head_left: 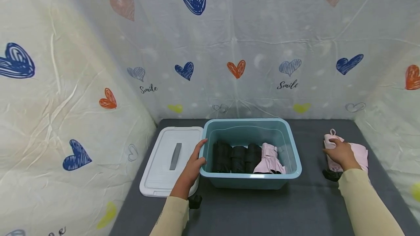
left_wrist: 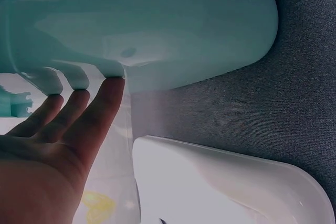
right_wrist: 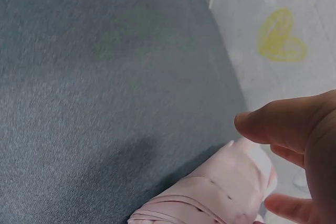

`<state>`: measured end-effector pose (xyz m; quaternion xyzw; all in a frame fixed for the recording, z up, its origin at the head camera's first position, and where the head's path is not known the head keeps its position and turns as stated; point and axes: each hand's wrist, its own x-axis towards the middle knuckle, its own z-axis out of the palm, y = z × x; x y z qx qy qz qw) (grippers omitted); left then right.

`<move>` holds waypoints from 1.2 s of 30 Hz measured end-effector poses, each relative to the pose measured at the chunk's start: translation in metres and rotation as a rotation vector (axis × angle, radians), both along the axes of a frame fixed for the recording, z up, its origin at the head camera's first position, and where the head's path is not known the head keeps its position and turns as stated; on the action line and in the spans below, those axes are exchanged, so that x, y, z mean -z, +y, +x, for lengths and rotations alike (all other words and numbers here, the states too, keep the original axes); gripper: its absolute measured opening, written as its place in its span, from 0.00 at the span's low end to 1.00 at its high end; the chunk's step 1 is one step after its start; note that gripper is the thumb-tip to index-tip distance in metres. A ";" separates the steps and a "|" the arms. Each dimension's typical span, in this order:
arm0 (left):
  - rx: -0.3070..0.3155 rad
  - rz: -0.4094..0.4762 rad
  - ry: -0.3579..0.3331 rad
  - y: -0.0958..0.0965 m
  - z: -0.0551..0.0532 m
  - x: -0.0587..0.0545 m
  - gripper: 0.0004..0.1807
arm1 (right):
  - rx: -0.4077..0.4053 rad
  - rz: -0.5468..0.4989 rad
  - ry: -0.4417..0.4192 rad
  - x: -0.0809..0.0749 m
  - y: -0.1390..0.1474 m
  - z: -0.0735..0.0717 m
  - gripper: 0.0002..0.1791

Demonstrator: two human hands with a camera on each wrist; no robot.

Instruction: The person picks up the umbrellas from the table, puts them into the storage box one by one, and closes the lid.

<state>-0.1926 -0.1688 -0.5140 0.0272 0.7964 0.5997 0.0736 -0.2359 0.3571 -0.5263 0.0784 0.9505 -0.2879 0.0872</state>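
A blue plastic bin (head_left: 252,181) holds several black folded umbrellas (head_left: 238,158) and one pink folded umbrella (head_left: 269,157) in a row. My left hand (head_left: 191,166) is at the bin's left side; in the left wrist view its straight fingertips (left_wrist: 113,85) touch the outer wall. To the right, my right hand (head_left: 342,153) hovers over pink folded fabric that looks like umbrellas (head_left: 360,154), one end showing a small loop. In the right wrist view the thumb (right_wrist: 252,125) is spread from the fingers beside a strapped pink roll (right_wrist: 210,192).
A white lid (head_left: 157,170) with a grey handle lies left of the bin, close against it. All of this stands on a dark grey tabletop (head_left: 262,214). Heart-printed sheeting (head_left: 210,94) closes in the back and both sides.
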 end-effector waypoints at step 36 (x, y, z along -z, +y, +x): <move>0.004 0.004 -0.027 0.001 0.004 -0.006 0.41 | -0.062 -0.011 0.084 0.019 0.005 0.016 0.36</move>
